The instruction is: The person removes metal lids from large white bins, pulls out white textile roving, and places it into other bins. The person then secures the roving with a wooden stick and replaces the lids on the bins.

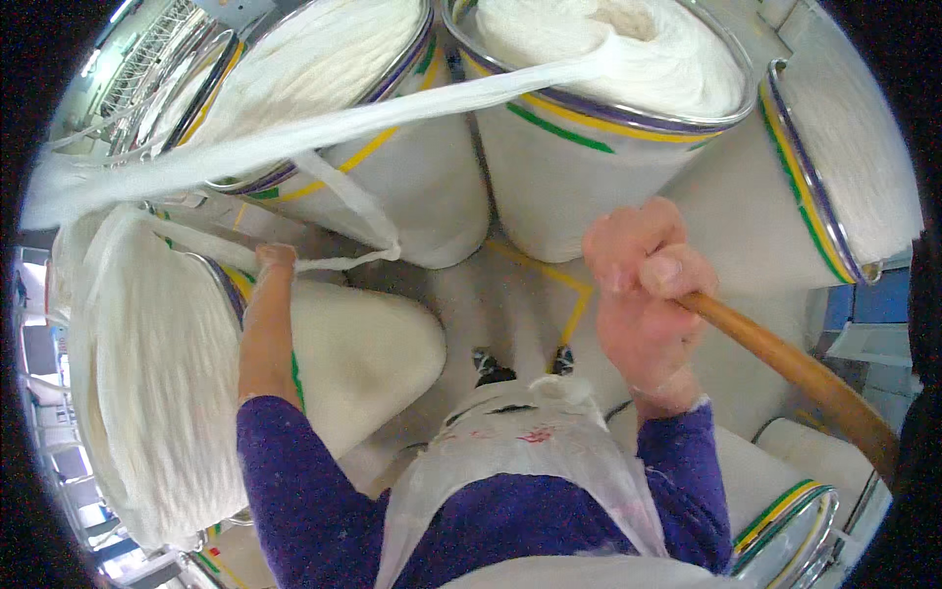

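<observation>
Drums ring the person, pale-walled, edged with green, yellow and purple bands below bright metal rims: upper middle drum [549, 172], upper left drum [432, 196], right-side drum [731, 231], left drum [368, 344]. White fibre fills all four; on the left drum the fibre heap [152, 393] spills thick over the rim. Another drum rim [819, 520] shows lower right.

Floor [525, 314] between them grey, marked by an angled yellow line [579, 294]. Purple top [525, 510] on the person, under a whitish apron [530, 422] with red stains.

Broad fibre band [373, 123] runs from the upper middle drum across the upper left one to the far left edge of view. Wooden stick [785, 358], brown, slants down rightward to the dark rim of view.

Narrow fibre strand [358, 211] drops from beneath the broad band, bends sharply and doubles back to the left hand [277, 257], near the left drum's rim. That hand touches the strand; fingers mostly hidden, so cannot tell how far closed. Right hand [648, 285]: tight fist round the stick's upper end, thumb folded over.

Smallest: two dark shoes [562, 360] below the apron.
</observation>
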Demonstrator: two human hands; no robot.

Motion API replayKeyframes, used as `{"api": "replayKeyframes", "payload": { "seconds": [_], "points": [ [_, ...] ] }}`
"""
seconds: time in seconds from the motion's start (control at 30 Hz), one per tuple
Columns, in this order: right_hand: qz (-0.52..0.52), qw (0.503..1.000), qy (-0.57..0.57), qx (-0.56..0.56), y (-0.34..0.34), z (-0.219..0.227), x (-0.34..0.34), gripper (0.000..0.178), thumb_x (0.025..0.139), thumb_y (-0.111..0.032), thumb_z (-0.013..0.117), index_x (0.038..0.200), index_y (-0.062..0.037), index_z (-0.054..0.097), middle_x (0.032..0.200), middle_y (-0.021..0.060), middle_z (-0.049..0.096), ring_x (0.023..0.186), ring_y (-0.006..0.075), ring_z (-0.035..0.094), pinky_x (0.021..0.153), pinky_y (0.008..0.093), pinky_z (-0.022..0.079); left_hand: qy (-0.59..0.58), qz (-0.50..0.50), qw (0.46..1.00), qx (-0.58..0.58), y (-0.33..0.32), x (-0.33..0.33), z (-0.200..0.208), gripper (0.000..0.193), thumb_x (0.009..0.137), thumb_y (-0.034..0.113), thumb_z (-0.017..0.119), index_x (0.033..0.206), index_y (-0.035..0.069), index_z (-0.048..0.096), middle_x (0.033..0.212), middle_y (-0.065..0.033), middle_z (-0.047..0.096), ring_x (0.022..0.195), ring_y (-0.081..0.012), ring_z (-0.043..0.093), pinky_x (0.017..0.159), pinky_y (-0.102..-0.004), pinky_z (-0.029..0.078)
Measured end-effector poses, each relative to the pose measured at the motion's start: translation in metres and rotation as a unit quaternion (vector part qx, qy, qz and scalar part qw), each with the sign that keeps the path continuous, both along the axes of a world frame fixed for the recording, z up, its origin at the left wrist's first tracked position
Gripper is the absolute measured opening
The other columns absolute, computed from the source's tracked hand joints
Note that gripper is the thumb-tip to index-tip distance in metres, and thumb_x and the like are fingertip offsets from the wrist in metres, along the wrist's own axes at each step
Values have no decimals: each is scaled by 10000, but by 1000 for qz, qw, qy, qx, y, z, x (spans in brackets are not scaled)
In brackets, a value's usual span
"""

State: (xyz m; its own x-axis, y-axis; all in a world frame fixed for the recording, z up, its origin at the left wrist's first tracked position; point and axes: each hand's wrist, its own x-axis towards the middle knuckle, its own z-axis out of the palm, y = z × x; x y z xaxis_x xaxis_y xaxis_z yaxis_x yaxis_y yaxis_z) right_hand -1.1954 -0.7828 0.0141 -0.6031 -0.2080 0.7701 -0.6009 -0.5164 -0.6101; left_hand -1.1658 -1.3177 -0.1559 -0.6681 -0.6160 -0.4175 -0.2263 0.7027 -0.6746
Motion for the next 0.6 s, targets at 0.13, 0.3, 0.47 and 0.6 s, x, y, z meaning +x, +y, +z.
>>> {"api": "replayKeyframes", "payload": {
  "seconds": [0.13, 0.3, 0.47, 0.6],
  "points": [
    [-112, 993, 25, -18, -11, 6, -4, 352, 868, -362, 590, 1001, -37, 609, 841, 97, 647, 767, 207, 512, 652, 318, 415, 10, 37, 996, 82, 41, -1, 25, 366, 882, 301, 458, 1146, 100, 614, 1226, -122, 570, 1140, -316, 537, 923, -438, 428],
    [-34, 998, 48, -26, -13, 9, -3, 373, 852, -444, 559, 932, -80, 546, 887, 48, 470, 792, 185, 427, 654, 313, 356, 38, -91, 960, 260, 133, 23, 68, 261, 796, 165, 589, 1041, 94, 648, 1056, -129, 638, 983, -309, 603, 821, -401, 482],
    [-20, 998, 34, -44, -8, 34, -14, 328, 822, -409, 578, 927, -99, 565, 896, 34, 464, 769, 171, 431, 639, 304, 352, 210, -173, 813, 515, 175, 45, 167, 265, 817, 160, 622, 1060, 56, 630, 997, -121, 655, 915, -263, 624, 805, -381, 482],
    [7, 990, 73, -122, 4, 52, -23, 254, 801, -317, 592, 909, -87, 587, 885, 33, 500, 729, 156, 452, 621, 289, 365, 638, -236, 705, 201, 72, 151, 347, 311, 873, 126, 493, 1153, 39, 596, 987, -113, 655, 950, -201, 593, 889, -315, 434]
  ]
}}
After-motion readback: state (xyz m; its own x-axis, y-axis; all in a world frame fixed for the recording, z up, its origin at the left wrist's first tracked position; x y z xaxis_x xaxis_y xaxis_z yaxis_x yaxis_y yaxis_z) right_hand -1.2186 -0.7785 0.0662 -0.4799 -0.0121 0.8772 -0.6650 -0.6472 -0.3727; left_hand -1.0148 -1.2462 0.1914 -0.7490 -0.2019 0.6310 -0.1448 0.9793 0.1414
